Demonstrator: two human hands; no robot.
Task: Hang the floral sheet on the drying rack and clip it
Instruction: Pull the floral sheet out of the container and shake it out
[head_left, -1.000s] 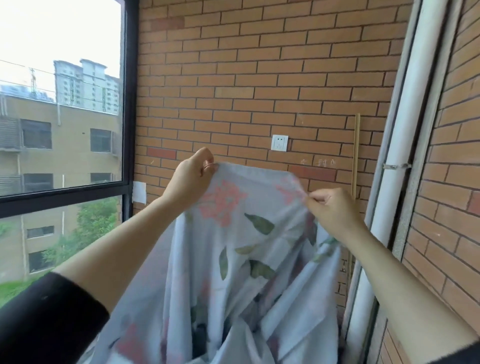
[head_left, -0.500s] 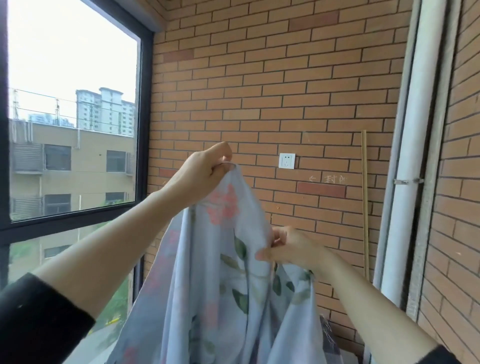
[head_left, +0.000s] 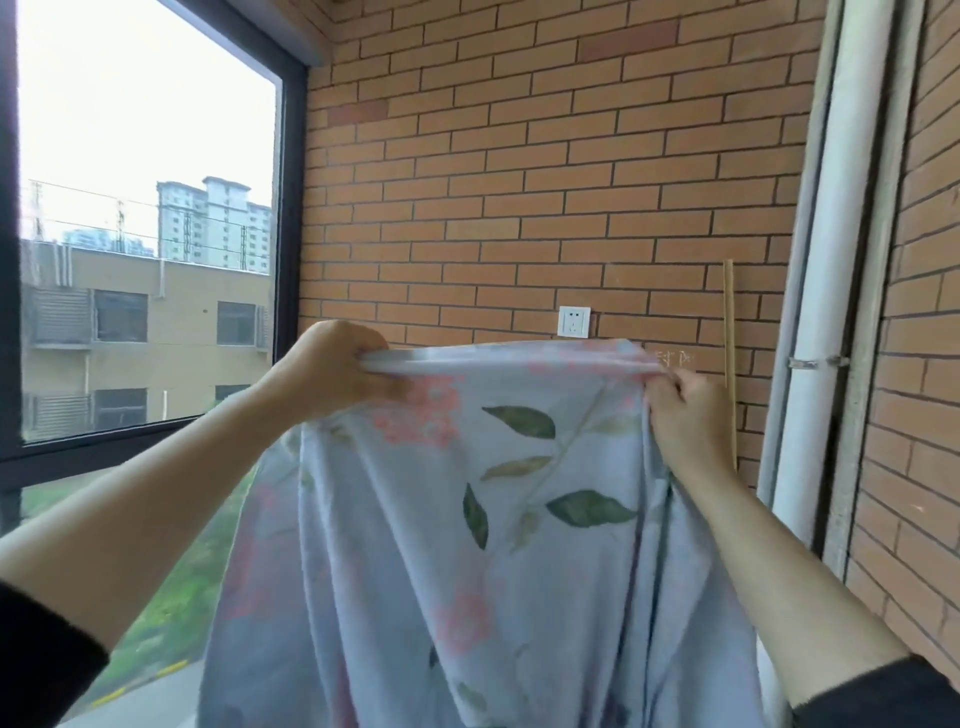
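Observation:
The floral sheet (head_left: 498, 545) is pale blue with pink flowers and green leaves. It hangs in front of me, its top edge stretched level between both hands at chest height. My left hand (head_left: 332, 374) pinches the top edge at its left end. At the right end, my right hand (head_left: 685, 410) grips the same edge. The rest of the cloth falls in folds below the frame. No drying rack and no clips are in view.
A brick wall (head_left: 545, 182) stands close ahead with a white socket (head_left: 574, 321) just above the sheet's edge. A large dark-framed window (head_left: 145, 234) fills the left. White pipes (head_left: 831, 260) and a thin wooden stick (head_left: 729, 364) run up the right corner.
My right hand has moved up and to the right, pulling the sheet's top edge taut and level. The view has tilted upward. My left hand keeps its hold.

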